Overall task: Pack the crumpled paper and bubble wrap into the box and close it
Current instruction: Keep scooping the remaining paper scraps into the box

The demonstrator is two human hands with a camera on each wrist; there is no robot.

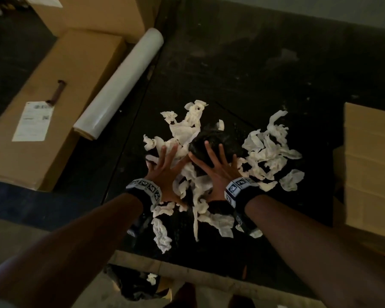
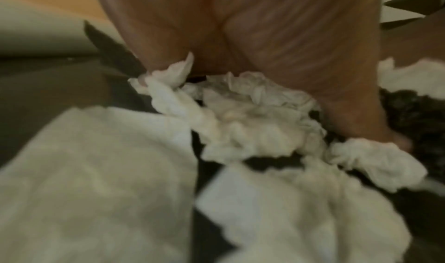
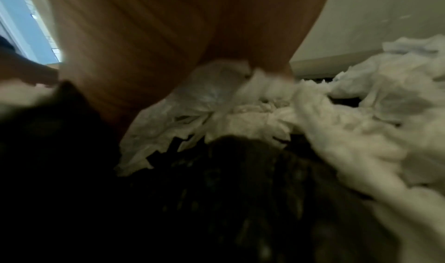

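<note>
Crumpled paper (image 1: 211, 172) is scattered in white pieces over the middle of a dark tabletop (image 1: 265, 70), and a dark wad of bubble wrap (image 1: 211, 138) lies among the pieces at the centre of the pile. The left hand (image 1: 165, 172) is laid flat with fingers spread on the paper at the pile's 9 o'clock side; nothing is gripped by it. The right hand (image 1: 218, 170) is likewise spread wide, its fingers pressed against the near side of the bubble wrap and its palm over the paper, with nothing curled round. In the left wrist view the left palm (image 2: 240, 29) is seen pressed down on white paper (image 2: 245, 118); in the right wrist view the right palm (image 3: 180, 38) is seen above white paper (image 3: 240, 114) and the dark wrap (image 3: 240, 191), though blur hides the detail.

At 3 o'clock from the pile a cardboard box (image 1: 371, 165) is seen at the tabletop's edge; whether it stands open cannot be told. At 10 o'clock a roll of clear film (image 1: 118, 85) lies slanted, and beyond it a long labelled carton (image 1: 53, 107) is laid flat. A single paper scrap (image 1: 152, 278) lies below the tabletop's near edge at 6 o'clock.
</note>
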